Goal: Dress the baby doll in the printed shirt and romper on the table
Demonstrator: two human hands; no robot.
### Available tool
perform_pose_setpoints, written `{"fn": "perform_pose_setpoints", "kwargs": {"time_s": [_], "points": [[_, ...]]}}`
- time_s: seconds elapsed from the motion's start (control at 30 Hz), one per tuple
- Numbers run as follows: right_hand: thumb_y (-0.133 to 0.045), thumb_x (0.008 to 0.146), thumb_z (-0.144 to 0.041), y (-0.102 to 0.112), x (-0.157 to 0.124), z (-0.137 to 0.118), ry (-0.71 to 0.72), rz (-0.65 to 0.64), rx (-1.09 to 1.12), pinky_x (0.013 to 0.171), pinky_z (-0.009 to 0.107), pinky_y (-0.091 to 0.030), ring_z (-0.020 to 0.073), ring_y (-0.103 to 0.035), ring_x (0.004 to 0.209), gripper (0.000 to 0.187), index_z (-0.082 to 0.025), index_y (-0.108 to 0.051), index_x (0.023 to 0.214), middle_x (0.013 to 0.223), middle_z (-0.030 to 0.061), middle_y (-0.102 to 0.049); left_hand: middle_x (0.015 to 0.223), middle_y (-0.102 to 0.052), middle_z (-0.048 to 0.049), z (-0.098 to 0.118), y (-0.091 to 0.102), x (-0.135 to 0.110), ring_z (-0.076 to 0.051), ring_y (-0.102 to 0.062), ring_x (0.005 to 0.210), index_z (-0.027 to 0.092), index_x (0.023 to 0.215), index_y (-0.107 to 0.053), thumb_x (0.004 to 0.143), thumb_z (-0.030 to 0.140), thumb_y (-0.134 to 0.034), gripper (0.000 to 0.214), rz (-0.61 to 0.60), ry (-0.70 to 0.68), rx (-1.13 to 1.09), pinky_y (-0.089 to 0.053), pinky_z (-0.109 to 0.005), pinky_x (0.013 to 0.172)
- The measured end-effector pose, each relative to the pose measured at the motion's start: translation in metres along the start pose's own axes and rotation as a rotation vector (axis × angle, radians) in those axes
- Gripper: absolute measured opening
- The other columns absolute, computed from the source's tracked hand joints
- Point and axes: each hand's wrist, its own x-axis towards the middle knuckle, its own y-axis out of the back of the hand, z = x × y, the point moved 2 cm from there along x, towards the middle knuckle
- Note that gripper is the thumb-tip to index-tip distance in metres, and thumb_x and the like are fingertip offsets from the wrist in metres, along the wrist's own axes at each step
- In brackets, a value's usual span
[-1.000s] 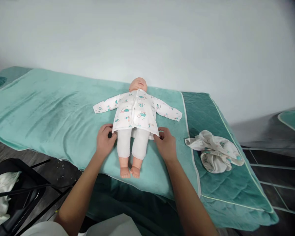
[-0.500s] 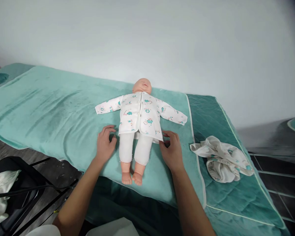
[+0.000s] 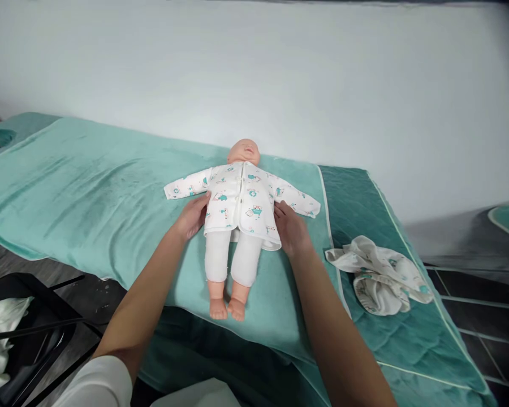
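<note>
A baby doll (image 3: 245, 150) lies on its back with its head toward the wall and its bare feet toward me. It wears a white buttoned jacket (image 3: 251, 195) with teal and pink prints, sleeves spread wide, and white trousers (image 3: 218, 257). My left hand (image 3: 194, 216) rests along the jacket's left edge below the sleeve, fingers extended. Against the opposite side, my right hand (image 3: 291, 228) is open too, its fingertips by the armpit. Part of the fingers on both hands is hidden at the jacket's sides.
A crumpled printed white garment (image 3: 384, 277) lies to the right on the darker quilted cover (image 3: 350, 198). The doll is on a light teal blanket (image 3: 89, 169) over the bed. At lower left is a black chair (image 3: 46, 353) with pale cloth (image 3: 2, 339). A wall (image 3: 254, 68) stands behind.
Both hands have slid up from beside the jacket's hem to the sides of the doll's torso. The doll itself lies in about the same place.
</note>
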Motion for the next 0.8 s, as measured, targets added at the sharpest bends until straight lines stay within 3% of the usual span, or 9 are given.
{"fn": "perform_pose_setpoints", "kwargs": {"time_s": [0.1,0.23,0.4,0.63,0.8], "points": [[-0.062,0.092,-0.041,-0.019,0.015,0.002,-0.084,-0.033,0.044,0.095,0.044,-0.063,0.0256,-0.072,0.112,0.029,-0.024,-0.071,0.114,0.111,0.0045,-0.079,0.119,-0.078,-0.0137,-0.001,-0.005,0.025,-0.031,-0.070,0.122,0.014,0.122,-0.072,0.092,0.046,-0.070,0.044,-0.030,0.022,-0.127,-0.053,-0.047,0.113],[-0.063,0.091,-0.038,-0.027,0.025,0.008,-0.110,-0.047,0.102,0.085,0.040,-0.066,0.0234,-0.075,0.101,0.032,-0.022,-0.069,0.118,0.109,0.0029,-0.079,0.119,-0.079,-0.0146,-0.003,-0.011,0.046,-0.030,-0.072,0.121,0.013,0.125,-0.070,0.094,0.042,-0.068,0.043,-0.024,0.055,-0.195,-0.053,-0.047,0.114],[-0.064,0.090,-0.036,-0.023,0.042,0.004,-0.016,-0.059,0.096,0.089,0.036,-0.064,0.0197,-0.074,0.099,0.028,-0.024,-0.068,0.115,0.115,0.0004,-0.077,0.118,-0.079,-0.0154,-0.005,-0.019,0.069,-0.032,-0.071,0.122,0.013,0.122,-0.071,0.090,0.041,-0.073,0.043,-0.055,0.064,-0.216,-0.053,-0.048,0.114],[-0.062,0.089,-0.057,-0.016,0.077,-0.009,0.030,-0.071,-0.164,0.093,0.052,-0.061,0.0287,-0.071,0.107,0.039,-0.026,-0.063,0.111,0.104,0.0044,-0.077,0.120,-0.078,-0.0149,-0.003,-0.029,0.105,-0.032,-0.070,0.124,0.014,0.121,-0.071,0.088,0.041,-0.075,0.043,-0.068,0.078,-0.227,-0.053,-0.049,0.114],[-0.065,0.082,-0.061,0.002,0.096,-0.012,0.048,-0.056,-0.048,0.096,0.057,-0.059,0.0333,-0.069,0.115,0.043,-0.025,-0.065,0.104,0.107,0.0086,-0.076,0.124,-0.076,-0.0166,0.001,-0.028,0.119,-0.036,-0.066,0.129,0.014,0.125,-0.069,0.089,0.050,-0.071,0.051,-0.122,0.121,-0.256,-0.051,-0.054,0.115]]}}
